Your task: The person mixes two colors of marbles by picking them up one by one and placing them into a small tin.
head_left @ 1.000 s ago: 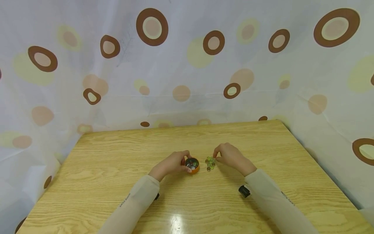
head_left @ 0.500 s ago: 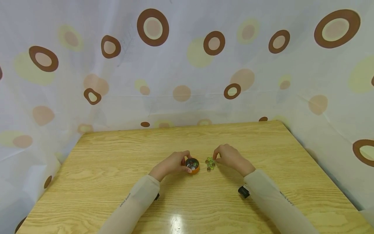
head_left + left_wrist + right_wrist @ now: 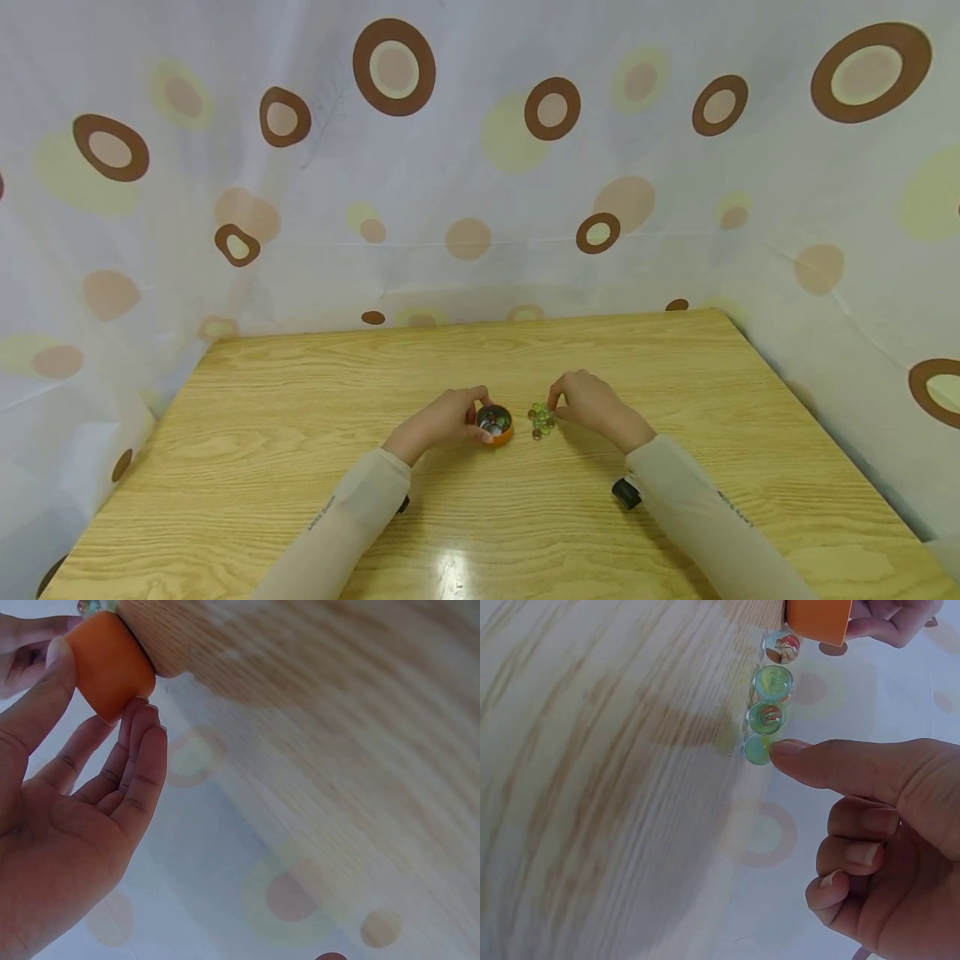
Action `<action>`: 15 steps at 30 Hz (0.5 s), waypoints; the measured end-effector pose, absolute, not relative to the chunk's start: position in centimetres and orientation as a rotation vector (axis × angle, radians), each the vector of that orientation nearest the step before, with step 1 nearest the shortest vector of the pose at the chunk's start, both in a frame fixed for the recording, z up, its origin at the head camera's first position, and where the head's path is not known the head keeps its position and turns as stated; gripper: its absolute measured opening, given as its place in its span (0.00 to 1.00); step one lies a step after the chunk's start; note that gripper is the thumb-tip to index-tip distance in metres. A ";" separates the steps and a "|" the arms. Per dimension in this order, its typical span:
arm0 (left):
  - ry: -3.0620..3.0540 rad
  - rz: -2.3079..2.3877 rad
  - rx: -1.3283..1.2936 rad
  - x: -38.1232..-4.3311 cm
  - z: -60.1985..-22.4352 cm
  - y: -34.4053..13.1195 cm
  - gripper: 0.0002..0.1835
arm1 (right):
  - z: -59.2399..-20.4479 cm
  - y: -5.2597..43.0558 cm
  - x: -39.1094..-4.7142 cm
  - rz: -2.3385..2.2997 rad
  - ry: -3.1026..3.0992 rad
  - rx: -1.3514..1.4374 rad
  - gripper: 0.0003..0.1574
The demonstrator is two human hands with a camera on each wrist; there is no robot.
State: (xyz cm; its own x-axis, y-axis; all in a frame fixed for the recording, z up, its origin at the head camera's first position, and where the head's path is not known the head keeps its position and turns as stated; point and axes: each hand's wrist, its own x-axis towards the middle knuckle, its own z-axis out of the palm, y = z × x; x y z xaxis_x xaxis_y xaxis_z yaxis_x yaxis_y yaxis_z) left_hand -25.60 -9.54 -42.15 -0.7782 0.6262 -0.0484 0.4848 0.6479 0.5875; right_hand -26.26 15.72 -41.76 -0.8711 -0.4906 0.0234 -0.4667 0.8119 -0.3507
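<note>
My left hand (image 3: pixel 442 423) grips a small orange bowl (image 3: pixel 112 664), thumb on one side and fingers on the other. The bowl's dark inside holds several marbles. To its right on the wooden table lies a tight cluster of glass marbles (image 3: pixel 538 425), greenish with coloured swirls inside. My right hand (image 3: pixel 596 408) is at the cluster's right edge, thumb and index finger bent together. In the right wrist view the thumb (image 3: pixel 802 759) touches the end marble (image 3: pixel 757 749), with the index finger hidden behind it and the other fingers curled into the palm.
The light wooden table (image 3: pixel 315 383) runs back to a white curtain (image 3: pixel 420 283) with brown, pink and yellow spots, which also hangs along both sides. A small black device (image 3: pixel 627 492) shows at my right wrist.
Both hands stay almost where they were, and the bowl remains in the left hand. Right thumb and index finger have come down slightly beside the marbles, which have shifted a little.
</note>
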 end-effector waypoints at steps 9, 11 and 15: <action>2.626 0.814 0.902 -25.6 -42.0 -9.5 0.21 | -41.5 16.0 -26.1 -0.513 2.945 -0.714 0.03; 2.626 0.814 0.899 -25.6 -42.0 -9.5 0.21 | -41.5 16.1 -26.2 -0.498 2.946 -0.692 0.03; 2.623 0.813 0.904 -25.6 -41.9 -9.4 0.21 | -41.6 16.2 -26.2 -0.477 2.946 -0.656 0.03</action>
State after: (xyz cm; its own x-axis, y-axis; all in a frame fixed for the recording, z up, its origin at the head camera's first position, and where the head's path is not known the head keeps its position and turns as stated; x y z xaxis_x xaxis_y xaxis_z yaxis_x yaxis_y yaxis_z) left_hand -25.60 -9.45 -41.94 -0.7763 0.6282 -0.0523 0.4885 0.6520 0.5799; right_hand -26.24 16.19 -41.61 -0.9042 -0.4268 -0.0163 -0.3999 0.8593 -0.3188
